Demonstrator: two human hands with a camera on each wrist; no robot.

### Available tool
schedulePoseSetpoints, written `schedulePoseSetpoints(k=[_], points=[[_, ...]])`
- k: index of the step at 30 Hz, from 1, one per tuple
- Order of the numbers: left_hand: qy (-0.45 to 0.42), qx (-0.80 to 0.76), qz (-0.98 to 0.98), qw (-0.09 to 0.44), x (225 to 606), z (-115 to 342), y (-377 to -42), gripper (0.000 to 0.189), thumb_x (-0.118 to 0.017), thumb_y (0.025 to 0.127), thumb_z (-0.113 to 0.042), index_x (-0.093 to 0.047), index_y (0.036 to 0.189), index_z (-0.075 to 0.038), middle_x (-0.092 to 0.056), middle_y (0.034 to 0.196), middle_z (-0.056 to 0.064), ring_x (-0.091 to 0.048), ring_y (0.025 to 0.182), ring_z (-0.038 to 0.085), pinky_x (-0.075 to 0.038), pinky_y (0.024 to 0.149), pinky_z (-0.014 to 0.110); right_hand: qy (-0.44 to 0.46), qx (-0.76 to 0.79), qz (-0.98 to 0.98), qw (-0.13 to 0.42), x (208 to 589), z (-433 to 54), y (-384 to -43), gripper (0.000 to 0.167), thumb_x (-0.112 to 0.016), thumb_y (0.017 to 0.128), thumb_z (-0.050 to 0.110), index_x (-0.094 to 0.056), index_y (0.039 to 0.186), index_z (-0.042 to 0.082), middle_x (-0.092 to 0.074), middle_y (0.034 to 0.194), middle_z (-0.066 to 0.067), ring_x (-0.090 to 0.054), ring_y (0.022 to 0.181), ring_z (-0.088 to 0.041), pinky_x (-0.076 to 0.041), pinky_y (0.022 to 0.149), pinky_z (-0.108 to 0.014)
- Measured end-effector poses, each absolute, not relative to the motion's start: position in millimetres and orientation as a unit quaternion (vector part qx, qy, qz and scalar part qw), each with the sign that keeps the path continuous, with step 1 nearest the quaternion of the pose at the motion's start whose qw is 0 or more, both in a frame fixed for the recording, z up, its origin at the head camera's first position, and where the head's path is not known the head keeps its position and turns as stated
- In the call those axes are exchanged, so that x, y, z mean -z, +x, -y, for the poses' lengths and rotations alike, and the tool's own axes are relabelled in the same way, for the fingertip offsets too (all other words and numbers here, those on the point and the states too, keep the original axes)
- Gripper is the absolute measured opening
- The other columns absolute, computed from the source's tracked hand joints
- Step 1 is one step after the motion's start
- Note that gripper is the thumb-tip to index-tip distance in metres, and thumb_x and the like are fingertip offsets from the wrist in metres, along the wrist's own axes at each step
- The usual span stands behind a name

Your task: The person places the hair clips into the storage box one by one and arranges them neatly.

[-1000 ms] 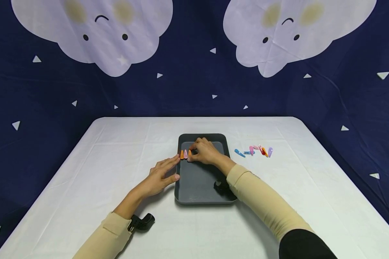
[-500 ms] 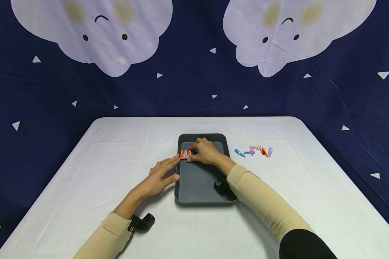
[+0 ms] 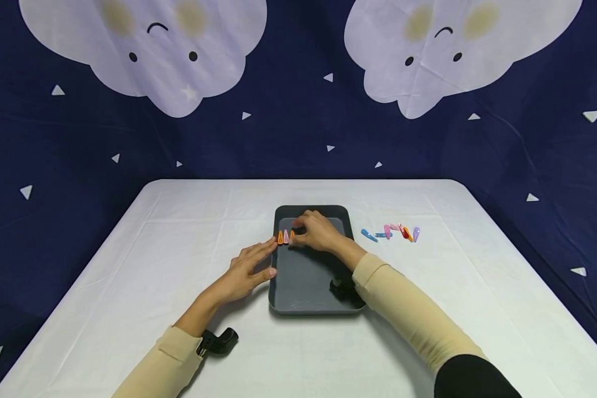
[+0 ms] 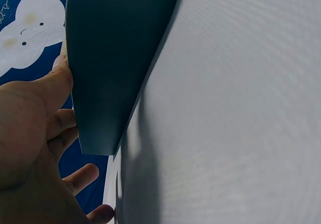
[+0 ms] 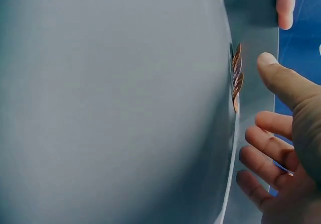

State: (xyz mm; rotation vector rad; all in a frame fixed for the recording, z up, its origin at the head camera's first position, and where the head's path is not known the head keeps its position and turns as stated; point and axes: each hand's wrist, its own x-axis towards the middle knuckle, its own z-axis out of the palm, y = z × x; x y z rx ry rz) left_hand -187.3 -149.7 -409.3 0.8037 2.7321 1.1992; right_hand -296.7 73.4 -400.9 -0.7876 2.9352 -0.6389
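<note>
A dark grey tray (image 3: 310, 287) lies on the table. Side by side near its left wall are an orange snap hair clip (image 3: 280, 238), a pink one (image 3: 286, 237) and another orange one (image 3: 292, 234). My right hand (image 3: 319, 233) hovers over the tray beside this last clip. In the right wrist view its thumb (image 5: 281, 78) and loosely bent fingers stand apart from the clips and hold nothing. My left hand (image 3: 246, 273) rests its extended fingers against the tray's left side; the left wrist view has the thumb at the tray's wall (image 4: 115, 63).
Several loose hair clips lie right of the tray: a blue one (image 3: 369, 235), a pink one (image 3: 387, 231), a red one (image 3: 402, 230) and a purple one (image 3: 415, 234) among them. A white cloth (image 3: 179, 232) covers the table. Behind hangs a dark blue backdrop (image 3: 298, 149).
My right hand's fingers have come slightly up and away from the second orange clip, which stays in the row. The left hand and tray keep their places.
</note>
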Motion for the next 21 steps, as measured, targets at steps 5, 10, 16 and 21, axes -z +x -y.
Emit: schedulePoseSetpoints(k=[5,10,16,21], points=[[0.259,-0.389,-0.884,0.027,409,150,-187,0.062,-0.059,0.093,-0.03,-0.034,0.147,-0.01,-0.026,0.157,0.002,-0.022,0.141,0.036,-0.016,0.103,0.064,-0.26,0.214,-0.941,0.009,394,-74,-292,0.05,-0.07,0.083,0.039,-0.063,0.123,0.01,-0.06,0.117,-0.007,-0.051,0.113,-0.025,-0.042,0.098,-0.041],[0.26,-0.391,-0.882,0.028,409,150,-187,0.062,-0.058,0.093,-0.03,-0.034,0.147,-0.01,-0.026,0.157,0.003,-0.021,0.142,0.037,-0.015,0.103,0.065,-0.262,0.231,-0.937,-0.005,382,-77,-288,0.05,-0.07,0.083,0.04,-0.063,0.123,0.011,-0.062,0.118,-0.007,-0.052,0.114,-0.024,-0.042,0.098,-0.043],[0.26,-0.387,-0.884,0.026,410,150,-188,0.063,-0.058,0.093,-0.031,-0.033,0.147,-0.011,-0.026,0.157,0.003,-0.02,0.142,0.039,-0.014,0.103,0.066,-0.25,0.244,-0.937,-0.015,368,-86,-283,0.054,-0.07,0.082,0.044,-0.061,0.125,0.013,-0.06,0.12,-0.006,-0.053,0.114,-0.024,-0.042,0.098,-0.043],[0.26,-0.389,-0.883,0.027,410,150,-189,0.063,-0.058,0.093,-0.032,-0.034,0.147,-0.011,-0.026,0.157,0.003,-0.02,0.142,0.039,-0.014,0.103,0.065,-0.246,0.263,-0.933,-0.027,360,-95,-281,0.054,-0.072,0.081,0.043,-0.062,0.124,0.013,-0.062,0.117,-0.006,-0.053,0.114,-0.025,-0.041,0.098,-0.043]])
